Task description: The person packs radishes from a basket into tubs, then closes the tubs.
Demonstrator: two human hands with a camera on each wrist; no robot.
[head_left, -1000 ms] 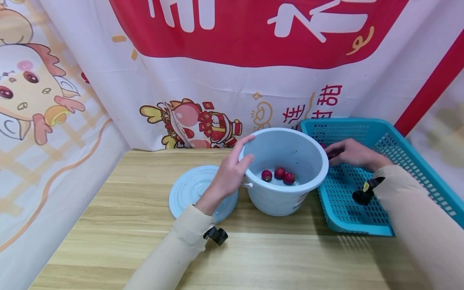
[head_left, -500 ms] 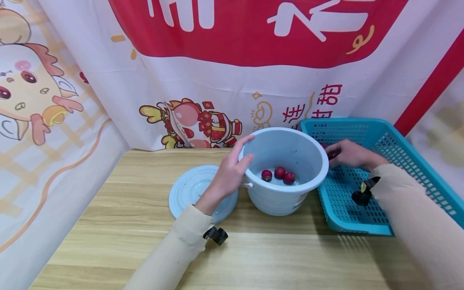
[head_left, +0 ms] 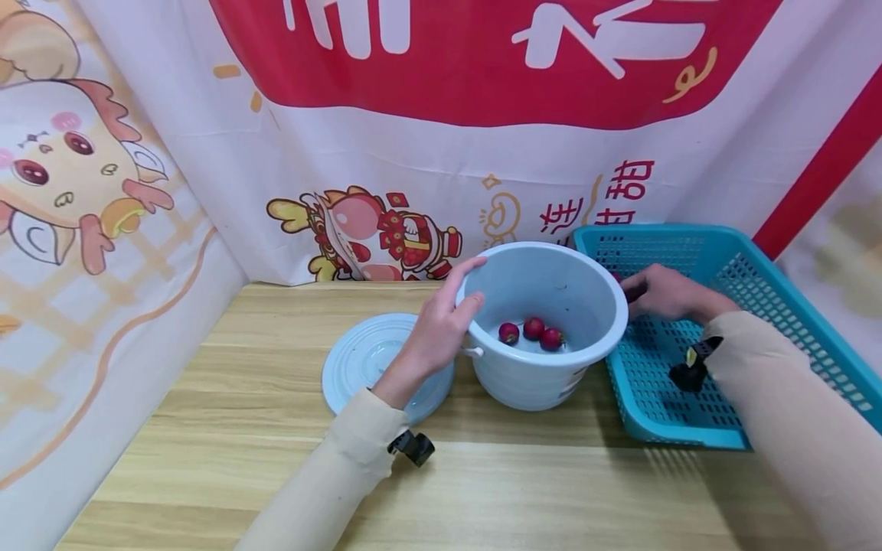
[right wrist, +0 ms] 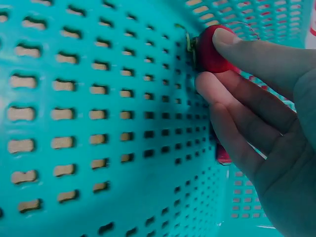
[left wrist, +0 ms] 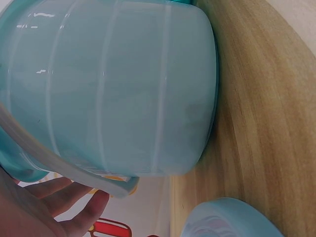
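My left hand [head_left: 436, 325] grips the rim of a pale blue bucket [head_left: 524, 383] on its left side. The bucket stands upright, with several small red radishes [head_left: 551, 339] at its bottom. Low inside the teal basket [head_left: 678, 441], my right hand [head_left: 661, 292] is partly hidden behind the bucket's rim. In the right wrist view, its thumb and fingers pinch a red radish [right wrist: 210, 54] with a short green stem and a thin root. Another red radish [right wrist: 223, 154] shows partly behind those fingers. The bucket's pale handle [left wrist: 64, 165] hangs near my left fingers in the left wrist view.
A round pale blue lid [head_left: 351, 363] lies on the wooden table [head_left: 227, 428] left of the bucket, partly under my left forearm. The basket stands close against the bucket's right side. A printed cloth [head_left: 427, 145] hangs behind the table.
The view shifts very slightly. My right hand stays in the basket with only a small movement of its fingers. My left hand and the bucket hold still.
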